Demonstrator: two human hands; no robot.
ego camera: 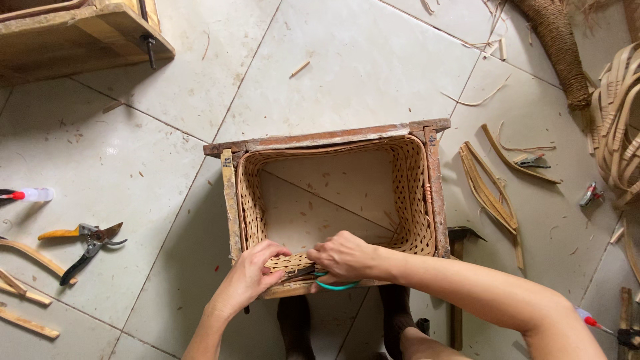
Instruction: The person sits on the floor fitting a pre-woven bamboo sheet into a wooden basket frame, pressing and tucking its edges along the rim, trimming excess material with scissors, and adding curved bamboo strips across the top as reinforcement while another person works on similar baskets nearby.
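Observation:
A bottomless woven rattan basket (413, 193) sits inside a wooden frame (320, 139) on the tiled floor. My left hand (250, 275) rests on the basket's near woven wall, fingers curled over its rim. My right hand (343, 257) grips a tool with green handles (335, 285), held against the same near rim; its tip is hidden between the two hands.
Pruning shears (87, 243) with a yellow and a black handle lie at the left, near wooden strips (23, 293). Bent cane strips (490, 193), a hammer (459, 240) and a coil of cane (620, 127) lie at the right. A wooden stand (80, 33) is at the top left.

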